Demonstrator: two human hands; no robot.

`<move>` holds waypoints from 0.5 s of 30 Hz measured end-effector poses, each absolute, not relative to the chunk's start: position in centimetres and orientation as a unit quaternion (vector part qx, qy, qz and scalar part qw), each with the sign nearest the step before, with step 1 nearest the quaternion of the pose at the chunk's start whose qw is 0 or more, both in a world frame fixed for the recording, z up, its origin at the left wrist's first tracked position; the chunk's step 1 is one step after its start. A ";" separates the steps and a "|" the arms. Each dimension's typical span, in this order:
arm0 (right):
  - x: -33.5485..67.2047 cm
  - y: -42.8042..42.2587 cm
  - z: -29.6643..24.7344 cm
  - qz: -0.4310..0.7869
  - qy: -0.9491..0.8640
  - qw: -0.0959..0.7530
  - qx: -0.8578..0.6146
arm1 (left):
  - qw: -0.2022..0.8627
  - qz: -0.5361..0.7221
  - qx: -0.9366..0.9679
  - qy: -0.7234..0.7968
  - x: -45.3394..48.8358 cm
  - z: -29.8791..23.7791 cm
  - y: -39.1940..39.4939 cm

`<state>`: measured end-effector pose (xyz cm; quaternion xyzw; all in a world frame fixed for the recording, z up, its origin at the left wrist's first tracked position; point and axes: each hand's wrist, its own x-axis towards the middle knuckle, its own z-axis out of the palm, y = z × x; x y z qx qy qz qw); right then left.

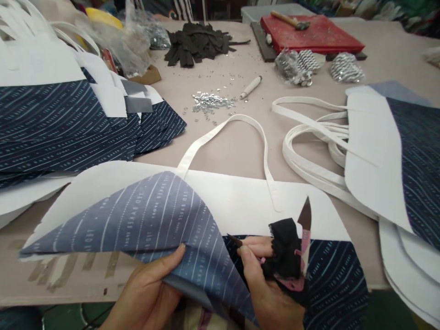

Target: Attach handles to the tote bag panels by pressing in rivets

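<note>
A flat bag panel [220, 197], white on top and navy striped below, with a white strap handle [227, 123], lies at the table's near edge. My left hand [151, 293] pinches the panel's lower left corner, folded up so its paler blue inside [154, 220] shows. My right hand [271, 293] is closed on scissors [304, 229] with pink handles wrapped in black cloth. The blades are open, one pointing up, the other lying by the fold.
Stacks of similar panels lie at left [58, 123] and right [405, 160]. Further back are silver metal bits [211, 101], a white-handled tool [250, 87], black strips [197, 43], and a red board [311, 34] with a hammer [290, 20].
</note>
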<state>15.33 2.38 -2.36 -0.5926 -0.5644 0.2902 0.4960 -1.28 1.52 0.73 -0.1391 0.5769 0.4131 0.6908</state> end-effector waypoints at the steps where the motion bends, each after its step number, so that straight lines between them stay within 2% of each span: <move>1: 15.3 2.3 -2.5 0.295 -0.557 0.498 -0.596 | 0.691 0.415 -0.144 0.574 -1.3 0.7 1.5; 4: 15.3 2.3 -2.6 0.305 -0.544 0.510 -0.593 | 0.689 0.421 -0.154 0.569 -1.5 0.6 1.4; 10: 16.4 3.0 -2.1 0.299 -0.629 0.464 -0.548 | 0.690 0.417 -0.165 0.568 -1.3 0.9 1.4; 15: 16.4 2.7 -2.6 0.321 -0.630 0.444 -0.550 | 0.670 0.418 -0.170 0.590 -1.0 1.7 2.0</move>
